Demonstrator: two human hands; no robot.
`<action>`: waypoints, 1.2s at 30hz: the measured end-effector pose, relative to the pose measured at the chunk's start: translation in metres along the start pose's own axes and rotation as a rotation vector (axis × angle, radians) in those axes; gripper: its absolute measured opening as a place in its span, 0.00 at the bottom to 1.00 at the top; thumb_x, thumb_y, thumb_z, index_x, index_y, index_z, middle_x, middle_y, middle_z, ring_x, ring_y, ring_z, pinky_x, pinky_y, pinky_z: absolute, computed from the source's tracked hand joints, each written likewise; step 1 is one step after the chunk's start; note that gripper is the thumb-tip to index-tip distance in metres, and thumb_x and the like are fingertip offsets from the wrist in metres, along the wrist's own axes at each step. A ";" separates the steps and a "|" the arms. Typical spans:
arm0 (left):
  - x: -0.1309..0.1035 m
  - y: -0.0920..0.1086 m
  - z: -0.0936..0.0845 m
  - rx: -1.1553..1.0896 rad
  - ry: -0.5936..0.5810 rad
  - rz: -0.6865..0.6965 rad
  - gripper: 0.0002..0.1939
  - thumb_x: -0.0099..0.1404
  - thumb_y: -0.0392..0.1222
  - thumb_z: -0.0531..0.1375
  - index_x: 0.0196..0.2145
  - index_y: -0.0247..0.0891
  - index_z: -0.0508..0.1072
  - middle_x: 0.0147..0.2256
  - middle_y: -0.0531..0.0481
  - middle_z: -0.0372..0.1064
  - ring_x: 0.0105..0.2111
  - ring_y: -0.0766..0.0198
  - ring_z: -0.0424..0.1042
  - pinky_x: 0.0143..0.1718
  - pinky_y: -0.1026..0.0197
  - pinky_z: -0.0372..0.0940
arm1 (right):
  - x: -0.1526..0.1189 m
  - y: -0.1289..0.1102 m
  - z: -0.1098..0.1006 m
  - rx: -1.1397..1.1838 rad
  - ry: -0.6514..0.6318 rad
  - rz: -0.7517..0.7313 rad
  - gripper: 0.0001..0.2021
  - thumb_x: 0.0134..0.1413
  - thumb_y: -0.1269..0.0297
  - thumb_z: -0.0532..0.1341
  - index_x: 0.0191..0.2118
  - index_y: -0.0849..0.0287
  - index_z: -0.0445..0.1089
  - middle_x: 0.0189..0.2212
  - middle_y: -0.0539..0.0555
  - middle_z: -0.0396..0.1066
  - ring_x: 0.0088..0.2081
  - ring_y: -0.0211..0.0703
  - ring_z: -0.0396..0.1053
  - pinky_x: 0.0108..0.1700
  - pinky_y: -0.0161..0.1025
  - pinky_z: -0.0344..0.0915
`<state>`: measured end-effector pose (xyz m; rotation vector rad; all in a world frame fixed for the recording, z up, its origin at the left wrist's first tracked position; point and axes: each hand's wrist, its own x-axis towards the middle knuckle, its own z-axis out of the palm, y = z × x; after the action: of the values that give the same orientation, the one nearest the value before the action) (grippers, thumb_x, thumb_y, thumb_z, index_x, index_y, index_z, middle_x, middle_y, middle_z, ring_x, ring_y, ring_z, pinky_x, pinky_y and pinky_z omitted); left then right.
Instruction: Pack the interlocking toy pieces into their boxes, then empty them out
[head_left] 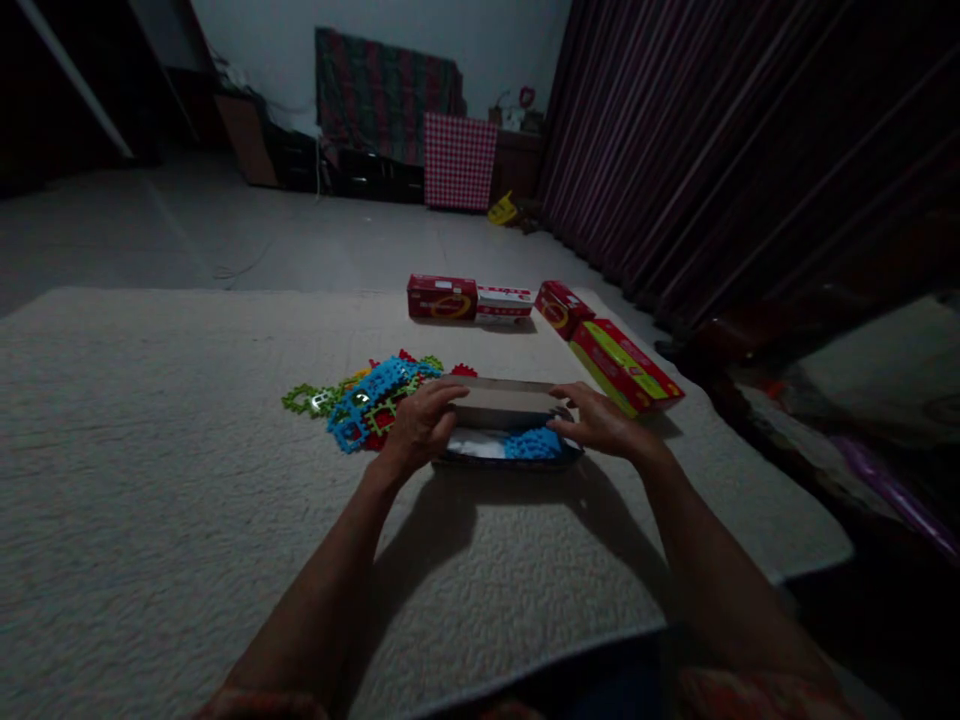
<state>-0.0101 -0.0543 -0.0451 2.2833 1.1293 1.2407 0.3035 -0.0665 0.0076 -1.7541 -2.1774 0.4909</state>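
A cardboard box stands on the quilted mat in front of me with its flap raised. Blue plastic pieces and something white lie inside it. At the box's left end, my left hand grips the edge with curled fingers. My right hand holds the opposite end, fingers and thumb at the flap and side. Beside my left hand is a heap of interlocking plastic building pieces in blue, green, red and yellow. My palms hide the ends of the box.
Behind the box stand a dark red carton and a red-and-white carton. To the right are another red carton and a red-and-yellow one. The pale mat lies beneath everything; dark curtains hang at right.
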 end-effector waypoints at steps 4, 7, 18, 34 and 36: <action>0.015 0.051 0.020 0.187 -0.227 0.065 0.17 0.62 0.31 0.57 0.44 0.36 0.81 0.47 0.38 0.78 0.49 0.48 0.75 0.58 0.45 0.66 | -0.010 0.010 0.025 0.030 0.071 0.051 0.31 0.49 0.64 0.69 0.60 0.61 0.67 0.56 0.66 0.68 0.55 0.56 0.71 0.59 0.50 0.67; 0.025 0.074 0.035 0.227 -0.390 -0.009 0.17 0.65 0.31 0.55 0.44 0.38 0.81 0.45 0.40 0.79 0.46 0.51 0.77 0.54 0.51 0.68 | -0.013 0.011 0.034 0.074 0.104 0.054 0.29 0.51 0.68 0.65 0.60 0.61 0.67 0.55 0.65 0.69 0.56 0.54 0.71 0.60 0.47 0.66; 0.056 0.062 0.101 0.273 -0.739 -0.411 0.10 0.56 0.29 0.60 0.33 0.30 0.82 0.37 0.28 0.80 0.43 0.40 0.80 0.46 0.52 0.72 | -0.018 0.026 0.045 0.195 0.119 0.024 0.37 0.43 0.74 0.60 0.64 0.60 0.64 0.61 0.65 0.66 0.63 0.56 0.65 0.65 0.53 0.61; 0.046 0.062 0.085 0.104 -0.597 -0.473 0.20 0.67 0.49 0.57 0.40 0.33 0.83 0.30 0.47 0.79 0.36 0.57 0.77 0.37 0.63 0.69 | -0.015 0.019 0.058 0.220 0.133 0.030 0.32 0.43 0.73 0.63 0.58 0.56 0.69 0.58 0.61 0.69 0.59 0.52 0.68 0.61 0.48 0.65; 0.046 0.063 0.082 0.102 -0.598 -0.484 0.22 0.66 0.54 0.59 0.40 0.32 0.83 0.32 0.46 0.80 0.37 0.55 0.78 0.39 0.62 0.69 | -0.013 0.016 0.062 0.226 0.153 0.044 0.31 0.43 0.73 0.64 0.57 0.56 0.70 0.57 0.60 0.70 0.58 0.52 0.69 0.60 0.48 0.66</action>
<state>0.1019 -0.0521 -0.0294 2.0456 1.3914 0.2953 0.2935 -0.0806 -0.0554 -1.6630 -1.9022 0.5694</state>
